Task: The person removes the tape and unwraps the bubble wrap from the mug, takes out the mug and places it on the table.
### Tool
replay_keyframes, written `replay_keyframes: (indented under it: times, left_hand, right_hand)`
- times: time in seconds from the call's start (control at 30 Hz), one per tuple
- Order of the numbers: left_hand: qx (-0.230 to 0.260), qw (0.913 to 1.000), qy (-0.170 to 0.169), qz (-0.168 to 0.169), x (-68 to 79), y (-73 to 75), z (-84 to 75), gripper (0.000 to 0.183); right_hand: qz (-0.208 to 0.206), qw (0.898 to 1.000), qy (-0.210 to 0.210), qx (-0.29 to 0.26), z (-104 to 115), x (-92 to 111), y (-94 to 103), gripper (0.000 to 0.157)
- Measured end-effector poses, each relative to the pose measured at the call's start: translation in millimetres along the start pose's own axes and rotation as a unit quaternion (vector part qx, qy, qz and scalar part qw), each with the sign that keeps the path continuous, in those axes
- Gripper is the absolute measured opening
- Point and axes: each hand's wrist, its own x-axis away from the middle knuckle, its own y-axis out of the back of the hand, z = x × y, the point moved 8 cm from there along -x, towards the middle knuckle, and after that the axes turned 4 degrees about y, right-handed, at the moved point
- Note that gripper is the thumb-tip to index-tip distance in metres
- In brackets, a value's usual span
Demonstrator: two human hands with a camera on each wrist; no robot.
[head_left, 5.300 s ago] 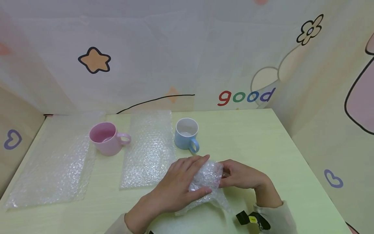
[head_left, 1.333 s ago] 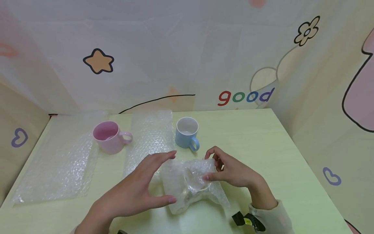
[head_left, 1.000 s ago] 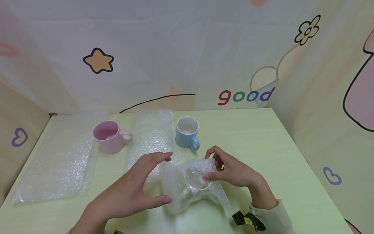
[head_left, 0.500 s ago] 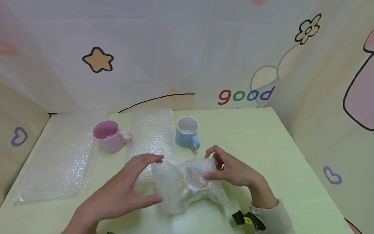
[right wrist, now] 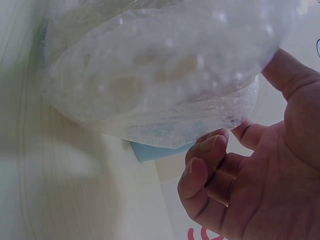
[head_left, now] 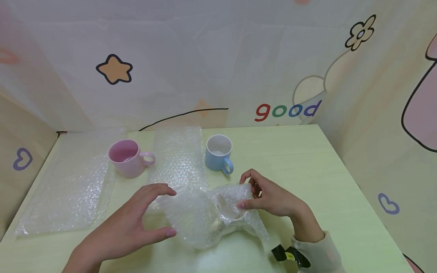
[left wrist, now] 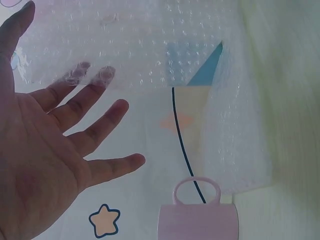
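Note:
A crumpled bubble wrap bundle (head_left: 225, 218) stands at the front middle of the table, with a pale rounded shape inside that I cannot make out. My right hand (head_left: 274, 197) holds its right side between thumb and bent forefinger; the other fingers curl beneath, as the right wrist view shows. From the bundle's left a loose flap (head_left: 186, 218) spreads out. Beside that flap is my left hand (head_left: 124, 223), thumb and fingers spread wide. Two of its fingertips show through the clear flap (left wrist: 115, 40) in the left wrist view.
Behind the hands stand a pink mug (head_left: 127, 167) and a light blue mug (head_left: 216, 161). One bubble wrap sheet (head_left: 65, 189) lies at the left, another (head_left: 177, 159) between the mugs. A printed cloth (head_left: 177, 57) hangs behind the table.
Earlier both hands were around the compact bundle. My left hand has since moved left, and the flap has opened out leftward after it. The right hand has barely moved lately.

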Motion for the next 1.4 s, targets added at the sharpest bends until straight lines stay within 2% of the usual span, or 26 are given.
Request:
replay_keyframes:
  times: [0.27, 0.5, 0.63, 0.8, 1.07, 1.23, 1.4]
  left_hand:
    - [-0.005, 1.0, 0.004, 0.004, 8.0, 3.8, 10.3, 0.062]
    - [0.0, 0.9988, -0.049, 0.002, 15.0, 6.7, 17.2, 0.047]
    - [-0.003, 0.9985, -0.054, 0.001, 17.5, 8.9, 22.4, 0.037]
    - [-0.012, 0.9995, -0.03, -0.006, 20.9, 13.1, 26.5, 0.035]
    - [-0.055, 0.9983, 0.018, -0.005, 27.6, 15.2, 36.3, 0.032]
    - [-0.076, 0.9955, 0.055, 0.015, 29.1, 12.5, 47.6, 0.021]
    - [-0.09, 0.9924, 0.079, 0.027, 27.7, 11.6, 52.0, 0.005]
  right_hand:
    - [0.001, 1.0, 0.0, -0.004, 0.5, 0.6, -0.2, 0.052]
    - [0.002, 1.0, -0.004, -0.005, -0.4, -0.3, -0.8, 0.052]
    - [0.003, 1.0, -0.007, -0.003, -1.5, -0.4, -0.9, 0.052]
    - [0.004, 1.0, -0.007, -0.002, -2.0, -0.3, -1.0, 0.052]
    - [0.004, 1.0, -0.005, -0.004, -1.2, -1.1, -0.9, 0.052]
    - [0.003, 1.0, -0.006, 0.0, -2.5, -0.9, -0.5, 0.052]
    - [0.005, 1.0, -0.007, -0.004, -3.5, -1.0, -1.2, 0.052]
